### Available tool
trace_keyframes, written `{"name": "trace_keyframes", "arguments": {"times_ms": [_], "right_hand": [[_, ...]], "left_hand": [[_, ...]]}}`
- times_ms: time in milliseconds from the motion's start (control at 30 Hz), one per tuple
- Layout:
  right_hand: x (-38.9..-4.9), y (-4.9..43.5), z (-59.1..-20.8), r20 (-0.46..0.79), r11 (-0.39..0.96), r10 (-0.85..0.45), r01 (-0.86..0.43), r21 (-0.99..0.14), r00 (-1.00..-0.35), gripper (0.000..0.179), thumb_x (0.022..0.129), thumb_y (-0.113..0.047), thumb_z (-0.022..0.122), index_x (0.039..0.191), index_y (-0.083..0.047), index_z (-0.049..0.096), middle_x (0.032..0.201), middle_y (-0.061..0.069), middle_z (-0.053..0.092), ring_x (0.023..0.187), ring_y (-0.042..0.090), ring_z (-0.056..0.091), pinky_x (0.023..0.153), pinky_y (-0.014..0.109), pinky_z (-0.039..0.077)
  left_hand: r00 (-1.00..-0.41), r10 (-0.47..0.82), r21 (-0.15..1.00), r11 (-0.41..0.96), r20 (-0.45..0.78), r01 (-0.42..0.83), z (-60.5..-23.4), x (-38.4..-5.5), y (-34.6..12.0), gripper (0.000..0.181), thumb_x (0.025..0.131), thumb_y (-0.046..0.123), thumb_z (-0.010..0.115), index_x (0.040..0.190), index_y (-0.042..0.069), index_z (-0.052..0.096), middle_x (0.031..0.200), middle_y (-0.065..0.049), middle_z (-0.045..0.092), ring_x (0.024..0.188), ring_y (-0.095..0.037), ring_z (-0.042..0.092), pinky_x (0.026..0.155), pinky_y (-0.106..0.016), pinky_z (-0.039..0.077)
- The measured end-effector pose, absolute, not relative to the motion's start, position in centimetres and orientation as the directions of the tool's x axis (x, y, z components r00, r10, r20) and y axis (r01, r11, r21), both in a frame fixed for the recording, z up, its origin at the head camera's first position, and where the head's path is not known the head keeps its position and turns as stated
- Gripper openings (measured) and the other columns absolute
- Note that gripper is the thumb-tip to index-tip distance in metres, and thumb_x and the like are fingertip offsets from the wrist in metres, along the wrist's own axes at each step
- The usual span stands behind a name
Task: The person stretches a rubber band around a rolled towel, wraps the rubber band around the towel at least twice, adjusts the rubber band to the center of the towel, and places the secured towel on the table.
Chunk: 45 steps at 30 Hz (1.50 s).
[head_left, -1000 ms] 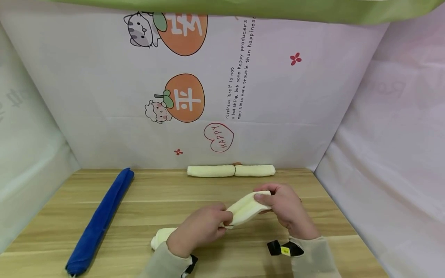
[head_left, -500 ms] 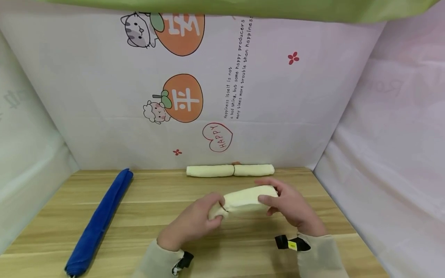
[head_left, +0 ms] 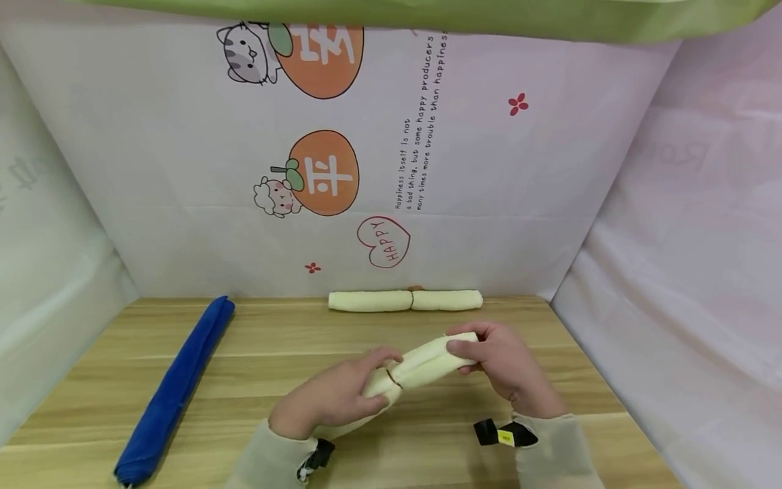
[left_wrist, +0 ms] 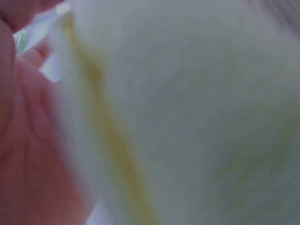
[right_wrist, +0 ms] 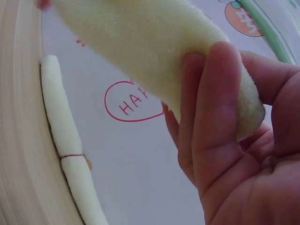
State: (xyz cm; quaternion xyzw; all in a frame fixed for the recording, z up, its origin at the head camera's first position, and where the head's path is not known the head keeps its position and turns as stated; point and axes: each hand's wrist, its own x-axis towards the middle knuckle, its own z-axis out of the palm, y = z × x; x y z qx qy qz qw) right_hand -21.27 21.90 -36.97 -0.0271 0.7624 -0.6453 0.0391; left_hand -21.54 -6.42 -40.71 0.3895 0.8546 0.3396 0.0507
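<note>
Tilted more steeply than half a second ago, a rolled cream towel point(head_left: 430, 363) now slopes down to the left, its lower length showing beneath the left hand point(head_left: 336, 394). Head view: the towel is held up over the middle of the tabletop point(head_left: 269, 353), toward the near edge. The left hand grasps it beside a thin dark band point(head_left: 394, 378), thumb and fingers on opposite sides; the right hand point(head_left: 507, 363) pinches the raised end, thumb on the upper side. Pale sleeves point(head_left: 552, 448) and black straps point(head_left: 485, 432) show at both wrists. A second cream roll point(head_left: 369, 301), tied at its middle, lies along the tabletop's far edge, just beside a printed backdrop point(head_left: 470, 170). A long blue cloth roll point(head_left: 174, 397) runs from near the far left corner toward the near edge.

Left wrist view: blurred cream fabric fills most of the frame, a yellowish crease running down it, with part of a hand at the left.

Right wrist view: two fingers lie against the towel's face and its end sits within the grip. Beyond are the tied roll and the backdrop's red heart outline point(right_wrist: 133, 101), partly covered by the towel.
</note>
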Motion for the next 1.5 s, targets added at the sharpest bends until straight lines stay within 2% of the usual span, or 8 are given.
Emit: {"name": "trace_keyframes", "arguments": {"times_ms": [133, 267, 400, 500, 767, 1167, 1367, 1500], "right_hand": [[-21.2, 21.9, -37.2, -0.035, 0.146, -0.085, 0.023, -0.989, -0.996, 0.031, 0.086, -0.005, 0.077, 0.111, 0.010, 0.068, 0.102, 0.019, 0.063, 0.079, 0.027, 0.064, 0.062, 0.032, 0.057], [-21.1, 21.8, -37.1, -0.027, 0.119, -0.084, 0.016, -0.993, -0.996, 0.033, 0.087, -0.006, 0.076, 0.113, 0.012, 0.066, 0.101, 0.019, 0.062, 0.080, 0.026, 0.063, 0.063, 0.032, 0.056], [-21.0, 21.7, -36.9, -0.027, 0.103, -0.073, 0.020, -0.995, -0.997, 0.032, 0.087, -0.005, 0.076, 0.112, 0.012, 0.067, 0.100, 0.018, 0.062, 0.079, 0.026, 0.063, 0.063, 0.032, 0.057], [-20.9, 21.4, -36.8, -0.022, 0.106, -0.063, 0.015, -0.994, -0.998, 0.030, 0.086, -0.003, 0.076, 0.110, 0.012, 0.067, 0.098, 0.018, 0.062, 0.078, 0.026, 0.063, 0.063, 0.032, 0.057], [-21.2, 20.9, -37.1, -0.032, 0.145, -0.074, 0.021, -0.989, -0.997, 0.025, 0.086, -0.003, 0.076, 0.105, 0.011, 0.069, 0.100, 0.018, 0.061, 0.081, 0.027, 0.062, 0.062, 0.032, 0.056], [-21.3, 20.2, -37.6, -0.040, 0.126, -0.070, 0.031, -0.992, -0.997, 0.021, 0.087, -0.002, 0.074, 0.102, 0.011, 0.068, 0.098, 0.017, 0.061, 0.080, 0.025, 0.062, 0.061, 0.031, 0.056], [-21.6, 21.1, -37.4, -0.037, 0.094, -0.020, 0.035, -0.995, -0.999, 0.026, 0.088, -0.001, 0.074, 0.108, 0.013, 0.067, 0.099, 0.016, 0.058, 0.080, 0.024, 0.061, 0.061, 0.030, 0.056], [-21.7, 22.1, -37.4, -0.050, 0.067, 0.011, 0.051, -0.996, -0.999, 0.028, 0.088, -0.002, 0.074, 0.110, 0.013, 0.066, 0.098, 0.014, 0.060, 0.078, 0.022, 0.062, 0.061, 0.029, 0.056]], "left_hand": [[-0.666, 0.693, 0.581, 0.431, 0.277, 0.690, -41.1, -21.7, -6.0, 0.026, 0.099, 0.028, 0.065, 0.124, 0.029, 0.059, 0.125, 0.011, 0.056, 0.099, -0.009, 0.057, 0.088, -0.033, 0.049], [-0.626, 0.701, 0.507, 0.424, 0.342, 0.751, -41.4, -21.8, -5.5, 0.021, 0.095, 0.018, 0.070, 0.114, 0.024, 0.066, 0.114, 0.009, 0.061, 0.099, -0.007, 0.057, 0.086, -0.028, 0.049], [-0.589, 0.719, 0.441, 0.423, 0.369, 0.792, -41.4, -21.7, -5.3, 0.024, 0.091, 0.012, 0.074, 0.113, 0.021, 0.070, 0.109, 0.007, 0.063, 0.095, -0.007, 0.059, 0.083, -0.024, 0.049], [-0.578, 0.725, 0.386, 0.445, 0.375, 0.808, -41.4, -21.6, -5.1, 0.018, 0.091, 0.011, 0.074, 0.106, 0.019, 0.070, 0.105, 0.006, 0.063, 0.092, -0.008, 0.059, 0.082, -0.023, 0.049], [-0.538, 0.750, 0.272, 0.464, 0.384, 0.843, -42.0, -21.6, -4.6, 0.017, 0.083, 0.006, 0.075, 0.086, 0.019, 0.066, 0.086, 0.006, 0.052, 0.071, -0.005, 0.046, 0.064, -0.015, 0.040], [-0.547, 0.767, 0.308, 0.459, 0.335, 0.833, -42.5, -21.4, -4.5, 0.021, 0.075, 0.008, 0.073, 0.075, 0.025, 0.062, 0.094, 0.007, 0.049, 0.072, -0.006, 0.046, 0.063, -0.017, 0.040], [-0.579, 0.782, 0.464, 0.436, 0.228, 0.771, -42.5, -21.4, -5.0, 0.025, 0.073, 0.007, 0.071, 0.070, 0.026, 0.054, 0.100, 0.008, 0.048, 0.076, -0.007, 0.048, 0.065, -0.018, 0.041], [-0.645, 0.739, 0.575, 0.447, 0.194, 0.685, -42.2, -21.8, -5.6, 0.026, 0.080, 0.012, 0.074, 0.081, 0.024, 0.051, 0.103, 0.009, 0.047, 0.071, -0.008, 0.046, 0.060, -0.022, 0.041]]}}
